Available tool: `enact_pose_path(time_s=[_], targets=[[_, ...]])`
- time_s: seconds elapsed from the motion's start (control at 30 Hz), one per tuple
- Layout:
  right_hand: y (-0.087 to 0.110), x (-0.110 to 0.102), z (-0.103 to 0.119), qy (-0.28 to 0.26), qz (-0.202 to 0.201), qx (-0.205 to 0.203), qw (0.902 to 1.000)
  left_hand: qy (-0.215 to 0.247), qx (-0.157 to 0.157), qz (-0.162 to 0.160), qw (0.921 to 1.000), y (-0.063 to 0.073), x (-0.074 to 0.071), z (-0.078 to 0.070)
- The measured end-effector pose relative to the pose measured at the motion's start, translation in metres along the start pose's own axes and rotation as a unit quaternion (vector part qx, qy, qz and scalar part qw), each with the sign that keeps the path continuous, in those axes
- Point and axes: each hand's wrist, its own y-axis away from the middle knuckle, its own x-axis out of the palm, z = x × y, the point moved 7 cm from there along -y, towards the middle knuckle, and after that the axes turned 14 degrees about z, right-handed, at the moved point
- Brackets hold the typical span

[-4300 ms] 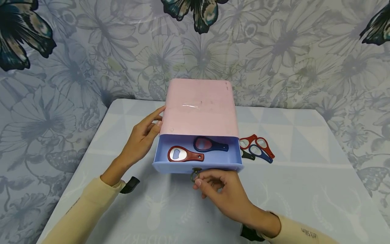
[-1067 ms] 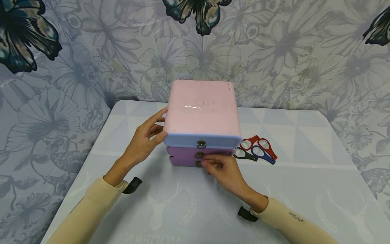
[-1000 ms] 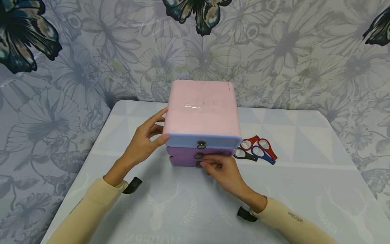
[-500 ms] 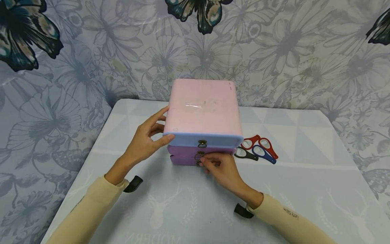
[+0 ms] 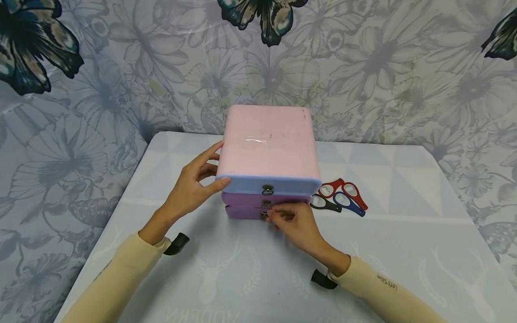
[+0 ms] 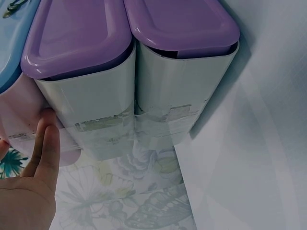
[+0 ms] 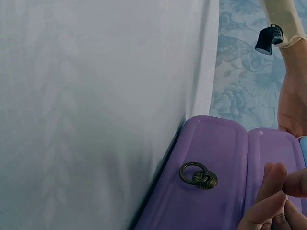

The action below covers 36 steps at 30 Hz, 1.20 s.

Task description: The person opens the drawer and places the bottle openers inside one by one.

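Note:
A small drawer unit with a pink top stands mid-table. Its blue top drawer and two purple drawers, the middle one and the bottom one, are pushed in. My left hand steadies the unit, straight fingers against its left side and thumb at the blue drawer's front corner. My right hand pinches the middle drawer's ring pull between thumb and fingers. The right wrist view shows the bottom ring pull hanging free; there, the fingers hide the middle ring.
Several bottle openers, in red, blue and black, lie on the table right of the unit. A flower-patterned wall covering rises behind the table's far edge. Patterned cloth covers the table.
The blue drawer, earlier pulled out with two bottle openers inside, is now pushed in. My right hand has moved from its ring to the middle ring, now lifted. My left thumb has slid onto the blue front.

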Motion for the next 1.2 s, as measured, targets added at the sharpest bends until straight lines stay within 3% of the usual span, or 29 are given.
enact_pose_path(time_s=[0.63,1.0,1.2], targets=[[0.019,0.013,-0.003,-0.011,0.009,0.023,0.9996,0.006,-0.001,-0.004,1.0,0.001,0.0,0.0],[0.037,0.025,0.002,-0.017,0.024,0.007,0.9996,0.007,-0.001,-0.002,1.0,-0.001,-0.001,0.0],[0.045,0.034,0.003,-0.028,0.034,0.017,0.9989,0.007,-0.008,-0.002,0.9999,0.0,-0.002,0.001]])
